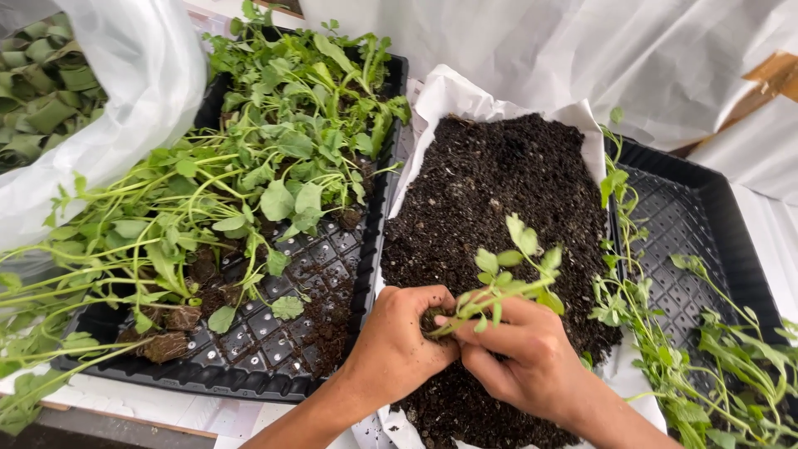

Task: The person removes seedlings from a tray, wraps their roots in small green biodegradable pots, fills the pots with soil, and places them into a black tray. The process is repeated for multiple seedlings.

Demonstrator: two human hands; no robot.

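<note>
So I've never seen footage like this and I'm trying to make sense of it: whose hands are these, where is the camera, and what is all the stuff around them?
There is no machine here. The one picture comes from a camera worn on a person's head, looking down at their own two bare hands. The left hand and right hand meet around one small green seedling, gripping it low on the stem over a heap of dark soil that lies on white paper. To the left stands a black tray of leafy seedlings with root plugs. To the right is another black tray, mostly bare, with thin seedlings lying along its near side. White plastic sheeting hangs at the left.
</note>
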